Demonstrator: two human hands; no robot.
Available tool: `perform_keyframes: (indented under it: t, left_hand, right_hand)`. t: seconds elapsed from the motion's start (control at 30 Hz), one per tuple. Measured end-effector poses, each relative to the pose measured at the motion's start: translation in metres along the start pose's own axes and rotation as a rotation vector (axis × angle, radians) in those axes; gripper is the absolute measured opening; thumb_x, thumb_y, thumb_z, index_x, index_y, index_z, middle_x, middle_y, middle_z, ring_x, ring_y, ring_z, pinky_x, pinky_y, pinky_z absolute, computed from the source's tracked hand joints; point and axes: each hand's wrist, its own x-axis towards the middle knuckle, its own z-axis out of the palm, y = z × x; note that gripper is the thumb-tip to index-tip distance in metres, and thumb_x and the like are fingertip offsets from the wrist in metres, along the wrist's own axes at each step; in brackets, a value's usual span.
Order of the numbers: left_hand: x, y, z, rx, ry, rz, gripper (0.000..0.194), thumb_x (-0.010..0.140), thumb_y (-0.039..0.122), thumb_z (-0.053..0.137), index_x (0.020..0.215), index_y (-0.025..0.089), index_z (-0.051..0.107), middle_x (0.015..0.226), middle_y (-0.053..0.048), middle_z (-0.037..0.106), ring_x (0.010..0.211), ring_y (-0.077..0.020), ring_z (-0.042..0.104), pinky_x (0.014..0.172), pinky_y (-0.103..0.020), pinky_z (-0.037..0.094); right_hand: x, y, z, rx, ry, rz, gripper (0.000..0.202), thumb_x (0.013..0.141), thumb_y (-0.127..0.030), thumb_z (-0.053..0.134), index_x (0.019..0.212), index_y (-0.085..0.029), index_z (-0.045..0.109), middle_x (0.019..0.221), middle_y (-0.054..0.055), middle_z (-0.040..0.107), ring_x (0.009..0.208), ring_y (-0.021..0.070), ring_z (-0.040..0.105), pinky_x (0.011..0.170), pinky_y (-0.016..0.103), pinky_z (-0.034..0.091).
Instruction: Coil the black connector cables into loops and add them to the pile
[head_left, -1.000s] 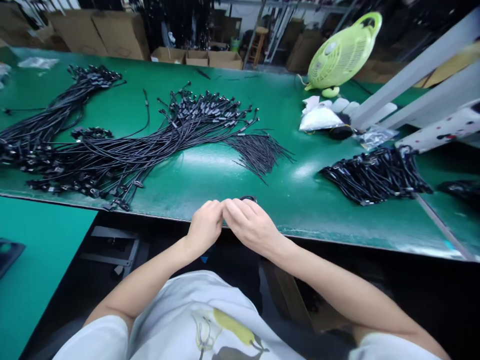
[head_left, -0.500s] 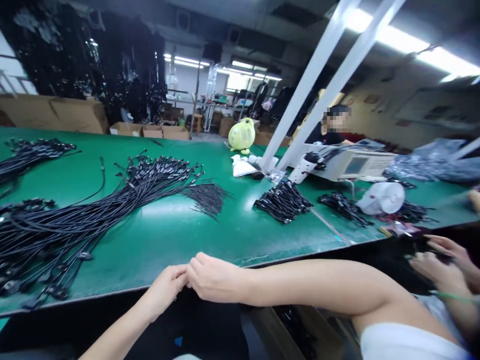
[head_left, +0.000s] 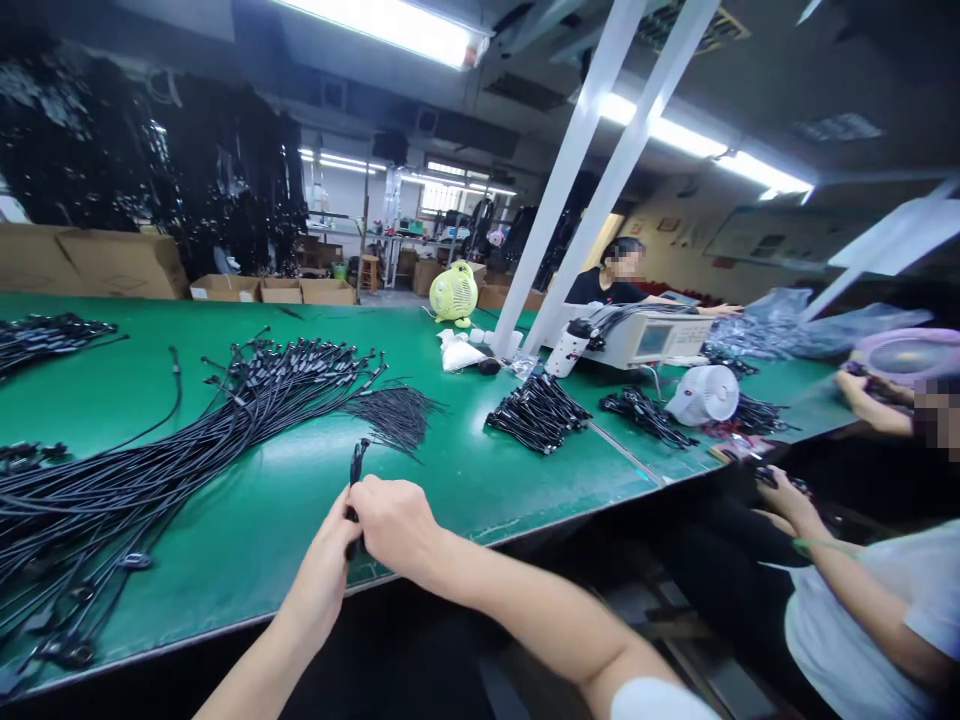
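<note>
The left grip point(head_left: 324, 562) and right grip point(head_left: 396, 525) pinch a folded black cable point(head_left: 358, 462) upright between them over the worktop point(head_left: 457, 490), apparently so its strands hold together, while thin black strips point(head_left: 397, 412) lie just beyond, perhaps for easy reach.

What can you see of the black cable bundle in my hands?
The black cable bundle is slim, seemingly rubber- or plastic-coated, with small knobby ends on top. It stands nearly upright, its top leaning slightly right, by the front edge of the green table. The left hand grips it and the right hand touches it, hiding its middle.
</note>
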Motion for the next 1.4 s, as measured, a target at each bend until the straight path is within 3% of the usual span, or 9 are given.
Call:
perform_keyframes:
  t: [0.2, 0.3, 0.37, 0.57, 0.73, 0.83, 0.93, 1.2, 1.4]
  left_hand:
    - [-0.013, 0.019, -0.019, 0.335, 0.132, 0.338, 0.039, 0.091, 0.046, 0.045, 0.091, 0.020, 0.074, 0.104, -0.008, 0.061, 0.104, -0.0235, 0.053, 0.099, -0.038, 0.038]
    - [-0.031, 0.010, -0.024, 0.663, -0.112, 0.471, 0.044, 0.092, 0.051, 0.045, 0.081, 0.021, 0.075, 0.086, -0.006, 0.057, 0.087, -0.0207, 0.052, 0.086, -0.034, 0.042]
    - [-0.034, 0.002, -0.023, 0.640, -0.257, 0.363, 0.046, 0.091, 0.056, 0.046, 0.082, 0.020, 0.074, 0.080, -0.005, 0.057, 0.079, -0.0190, 0.053, 0.080, -0.032, 0.043]
    - [-0.020, 0.016, -0.026, 0.110, -0.059, -0.051, 0.074, 0.090, 0.070, 0.021, 0.087, 0.014, 0.070, 0.079, -0.006, 0.062, 0.077, -0.0185, 0.054, 0.075, -0.030, 0.045]
    - [-0.042, 0.038, -0.024, 0.394, -0.185, 0.024, 0.051, 0.088, 0.055, 0.050, 0.063, 0.015, 0.068, 0.085, -0.007, 0.056, 0.078, -0.0173, 0.054, 0.076, -0.029, 0.045]
    - [-0.048, 0.021, -0.019, 0.530, 0.010, 0.128, 0.024, 0.080, 0.037, 0.067, 0.095, 0.018, 0.069, 0.111, -0.008, 0.055, 0.100, -0.0204, 0.055, 0.090, -0.031, 0.044]
    - [-0.047, 0.000, -0.016, 0.448, -0.035, 0.068, 0.044, 0.086, 0.034, 0.060, 0.128, 0.020, 0.054, 0.134, -0.011, 0.051, 0.123, -0.0238, 0.049, 0.105, -0.036, 0.038]
    - [-0.047, 0.000, -0.015, 0.337, -0.183, 0.086, 0.049, 0.088, 0.054, 0.055, 0.116, 0.015, 0.063, 0.122, -0.013, 0.064, 0.118, -0.0277, 0.056, 0.106, -0.037, 0.038]
    - [-0.035, -0.008, -0.008, -0.065, 0.012, -0.129, 0.038, 0.089, 0.051, 0.056, 0.106, 0.017, 0.058, 0.074, 0.000, 0.061, 0.053, -0.0072, 0.051, 0.052, -0.018, 0.042]
  right_hand:
    - [-0.018, -0.006, 0.008, 0.515, 0.185, 0.215, 0.032, 0.099, -0.024, 0.035, 0.077, -0.019, 0.056, 0.072, 0.000, 0.061, 0.063, 0.0104, 0.055, 0.061, 0.021, 0.037]
    - [-0.025, 0.006, 0.000, 0.482, 0.210, 0.234, 0.032, 0.099, -0.026, 0.037, 0.075, -0.019, 0.056, 0.070, 0.001, 0.060, 0.063, 0.0118, 0.053, 0.061, 0.022, 0.036]
    - [-0.028, 0.005, -0.005, 0.405, 0.257, 0.237, 0.031, 0.099, -0.025, 0.037, 0.075, -0.019, 0.056, 0.071, 0.002, 0.059, 0.064, 0.0123, 0.052, 0.062, 0.023, 0.035]
    - [-0.045, -0.026, -0.005, 0.547, 0.117, -0.015, 0.032, 0.099, -0.023, 0.033, 0.078, -0.017, 0.057, 0.070, 0.002, 0.058, 0.064, 0.0123, 0.051, 0.063, 0.023, 0.036]
    - [-0.043, -0.010, 0.008, 0.633, 0.070, 0.170, 0.033, 0.100, -0.028, 0.033, 0.077, -0.019, 0.057, 0.071, 0.002, 0.057, 0.064, 0.0124, 0.049, 0.063, 0.023, 0.035]
    - [-0.039, -0.003, 0.009, 0.685, 0.077, 0.233, 0.032, 0.099, -0.030, 0.035, 0.078, -0.019, 0.056, 0.073, 0.003, 0.057, 0.066, 0.0130, 0.048, 0.064, 0.025, 0.034]
    - [-0.038, -0.008, 0.008, 0.929, 0.030, 0.317, 0.029, 0.095, -0.035, 0.040, 0.077, -0.019, 0.055, 0.075, 0.003, 0.055, 0.069, 0.0129, 0.047, 0.065, 0.025, 0.034]
    - [-0.046, 0.002, 0.016, 1.714, -0.552, 0.475, 0.045, 0.085, -0.059, 0.048, 0.062, -0.021, 0.040, 0.050, -0.010, 0.023, 0.041, 0.0049, 0.012, 0.039, 0.021, 0.017]
    - [-0.050, 0.021, 0.010, 1.099, -0.114, 0.484, 0.037, 0.085, -0.054, 0.056, 0.090, -0.017, 0.061, 0.085, 0.004, 0.058, 0.077, 0.0143, 0.053, 0.072, 0.027, 0.046]
